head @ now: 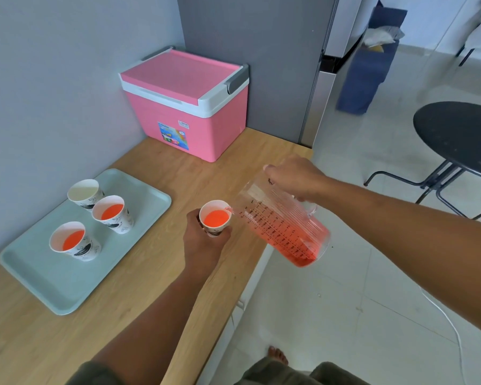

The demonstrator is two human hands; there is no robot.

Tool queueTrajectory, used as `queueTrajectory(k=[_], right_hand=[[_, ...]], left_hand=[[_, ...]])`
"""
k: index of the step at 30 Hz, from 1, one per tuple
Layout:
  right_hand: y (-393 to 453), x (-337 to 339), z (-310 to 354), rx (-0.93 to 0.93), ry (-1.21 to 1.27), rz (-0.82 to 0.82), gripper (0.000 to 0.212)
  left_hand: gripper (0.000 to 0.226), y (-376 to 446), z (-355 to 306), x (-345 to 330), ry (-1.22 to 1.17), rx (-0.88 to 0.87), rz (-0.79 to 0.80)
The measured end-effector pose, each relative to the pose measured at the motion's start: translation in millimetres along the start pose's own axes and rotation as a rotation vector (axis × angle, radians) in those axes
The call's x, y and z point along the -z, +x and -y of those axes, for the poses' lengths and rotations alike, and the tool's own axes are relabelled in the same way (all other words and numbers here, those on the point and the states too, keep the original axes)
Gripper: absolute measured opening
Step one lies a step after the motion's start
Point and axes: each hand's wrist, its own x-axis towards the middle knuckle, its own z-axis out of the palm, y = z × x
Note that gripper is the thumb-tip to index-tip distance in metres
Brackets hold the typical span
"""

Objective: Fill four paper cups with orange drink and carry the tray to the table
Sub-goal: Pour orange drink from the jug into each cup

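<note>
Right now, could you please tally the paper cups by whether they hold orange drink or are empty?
White paper cups holding orange drink: 3 (two on the pale green tray, at and; one in the left hand, at)
Empty white paper cup: 1
Total: 4

Lighting: bright, even daylight, strongest over the pale floor (345, 287) to my right; glare washes out the far right corner. Shadows: soft, faint beneath my cups on the tray (53, 284). Focus: centre sharp, slight smear throughout. Distortion: wide-angle bending at edges; walls lean.
</note>
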Motion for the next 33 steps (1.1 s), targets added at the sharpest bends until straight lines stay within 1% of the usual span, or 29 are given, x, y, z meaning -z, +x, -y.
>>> queueTrajectory(k=[2, 6, 12, 14, 17, 24, 26, 30, 33], right_hand=[[-2.3, -4.4, -5.3, -0.012, 0.062, -0.016, 0.049], [-6.0, -20.8, -10.5, -0.067, 0.225, -0.003, 0.044], [-1.6, -53.0, 2.1, -0.051, 0.371, 0.015, 0.042], [0.3, -63.5, 13.2, -0.035, 0.377, 0.015, 0.043], [2.6, -79.4, 31.5, 0.034, 0.363, -0.017, 0.05], [8.9, -110.4, 64.4, 0.165, 0.339, -0.048, 0.063], [13.1, -118.5, 70.5, 0.17, 0.355, -0.04, 0.066], [16.2, -131.2, 80.9, 0.179, 0.337, -0.02, 0.065], [17.2, -134.9, 86.3, 0.184, 0.335, -0.034, 0.062]], left_hand=[[0.07, 0.1, -1.3, 1.0, -0.031, 0.021, -0.025], [0.071, -1.6, 1.6, 11.1, -0.058, 0.041, -0.073], [0.072, -8.9, 20.7, 52.3, -0.053, 0.097, -0.211], [0.07, -15.4, 29.7, 72.1, -0.045, 0.129, -0.26], [0.068, -29.3, 44.5, 104.0, -0.028, 0.168, -0.324], [0.065, -62.4, 85.9, 187.6, -0.003, 0.276, -0.534], [0.066, -68.4, 94.0, 210.4, 0.015, 0.295, -0.581], [0.067, -69.3, 108.0, 253.3, 0.06, 0.312, -0.653], [0.067, -55.5, 115.3, 279.7, 0.084, 0.305, -0.657]])
